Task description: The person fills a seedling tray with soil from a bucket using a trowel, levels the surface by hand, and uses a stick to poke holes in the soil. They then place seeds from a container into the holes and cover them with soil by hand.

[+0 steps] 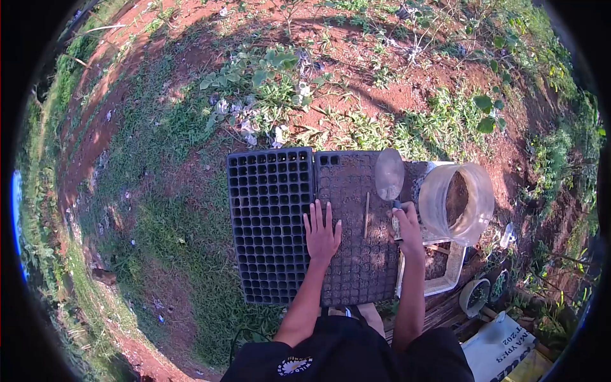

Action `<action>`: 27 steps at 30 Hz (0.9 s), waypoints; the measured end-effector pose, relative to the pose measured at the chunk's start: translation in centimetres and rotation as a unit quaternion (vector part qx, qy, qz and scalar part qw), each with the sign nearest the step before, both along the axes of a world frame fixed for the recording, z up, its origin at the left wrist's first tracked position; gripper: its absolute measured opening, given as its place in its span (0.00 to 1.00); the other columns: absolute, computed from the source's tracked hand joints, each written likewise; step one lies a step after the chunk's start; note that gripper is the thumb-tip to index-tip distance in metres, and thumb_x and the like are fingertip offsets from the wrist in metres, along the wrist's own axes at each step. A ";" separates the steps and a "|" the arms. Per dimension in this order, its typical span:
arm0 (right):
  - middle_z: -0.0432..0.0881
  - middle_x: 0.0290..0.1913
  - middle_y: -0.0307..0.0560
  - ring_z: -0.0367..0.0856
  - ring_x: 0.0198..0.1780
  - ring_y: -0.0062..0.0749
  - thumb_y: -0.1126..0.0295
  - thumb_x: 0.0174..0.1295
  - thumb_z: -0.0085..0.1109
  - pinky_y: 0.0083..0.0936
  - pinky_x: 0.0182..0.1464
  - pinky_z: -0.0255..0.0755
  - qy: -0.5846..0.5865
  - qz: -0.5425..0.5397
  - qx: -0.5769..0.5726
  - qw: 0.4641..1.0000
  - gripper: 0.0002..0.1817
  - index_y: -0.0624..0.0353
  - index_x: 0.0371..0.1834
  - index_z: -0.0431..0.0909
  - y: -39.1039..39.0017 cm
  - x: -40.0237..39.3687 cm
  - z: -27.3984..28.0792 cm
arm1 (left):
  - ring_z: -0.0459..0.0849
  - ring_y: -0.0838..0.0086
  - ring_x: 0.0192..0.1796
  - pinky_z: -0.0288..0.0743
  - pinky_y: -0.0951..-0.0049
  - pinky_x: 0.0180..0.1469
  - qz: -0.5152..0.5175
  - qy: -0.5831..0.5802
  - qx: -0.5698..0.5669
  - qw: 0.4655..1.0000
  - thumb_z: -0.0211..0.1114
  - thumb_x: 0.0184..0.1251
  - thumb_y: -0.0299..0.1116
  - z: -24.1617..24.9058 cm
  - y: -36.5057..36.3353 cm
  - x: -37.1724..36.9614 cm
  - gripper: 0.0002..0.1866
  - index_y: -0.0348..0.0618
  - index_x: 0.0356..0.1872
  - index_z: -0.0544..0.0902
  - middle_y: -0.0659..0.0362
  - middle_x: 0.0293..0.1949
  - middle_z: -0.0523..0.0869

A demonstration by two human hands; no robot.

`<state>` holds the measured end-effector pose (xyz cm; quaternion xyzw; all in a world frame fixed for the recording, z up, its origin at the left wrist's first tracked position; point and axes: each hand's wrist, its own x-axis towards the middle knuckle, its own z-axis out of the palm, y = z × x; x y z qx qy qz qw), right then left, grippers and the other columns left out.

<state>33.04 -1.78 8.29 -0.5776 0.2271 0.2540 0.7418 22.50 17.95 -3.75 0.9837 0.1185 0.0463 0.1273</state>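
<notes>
Two black seedling trays lie side by side. The left tray [270, 223] has empty cells; the right tray [356, 274] is filled with dark soil, apart from a couple of open cells at its top left. My left hand [323, 234] rests palm down, fingers spread, where the two trays meet. My right hand [407, 228] is wrapped round the dark handle of a trowel [389, 175], whose rounded metal blade lies over the right tray's upper right part. A thin stick [366, 215] lies on the soil left of the trowel.
A translucent round container [477, 204] with soil inside stands right of the trays. Below it is a white-rimmed frame [453, 270]. Plant pots [475, 297] and a printed sack [499, 347] lie at the lower right. Grass and red soil surround the trays.
</notes>
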 end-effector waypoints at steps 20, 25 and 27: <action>0.74 0.34 0.42 0.73 0.20 0.23 0.69 0.74 0.53 0.24 0.13 0.64 -0.065 0.072 -0.128 0.987 0.13 0.53 0.47 0.56 8.2 3.1 -5.7 | 0.54 0.51 0.84 0.45 0.43 0.83 -0.001 -0.039 -0.020 0.999 0.50 0.81 0.52 0.1 0.0 0.2 0.33 0.47 0.80 0.65 0.44 0.82 0.57; 0.74 0.36 0.43 0.74 0.20 0.23 0.68 0.74 0.54 0.25 0.13 0.64 -0.080 0.098 -0.135 0.983 0.14 0.54 0.48 0.56 9.1 3.4 -6.4 | 0.54 0.54 0.84 0.47 0.45 0.83 0.003 -0.031 -0.005 0.999 0.50 0.81 0.54 0.3 -0.1 0.1 0.33 0.51 0.81 0.64 0.45 0.82 0.58; 0.75 0.36 0.44 0.74 0.21 0.24 0.67 0.73 0.54 0.25 0.13 0.64 -0.072 0.094 -0.159 0.980 0.15 0.54 0.49 0.56 9.5 3.4 -6.2 | 0.54 0.54 0.84 0.47 0.45 0.83 0.005 -0.032 0.001 0.999 0.50 0.81 0.54 0.3 0.0 0.2 0.33 0.51 0.80 0.65 0.45 0.82 0.58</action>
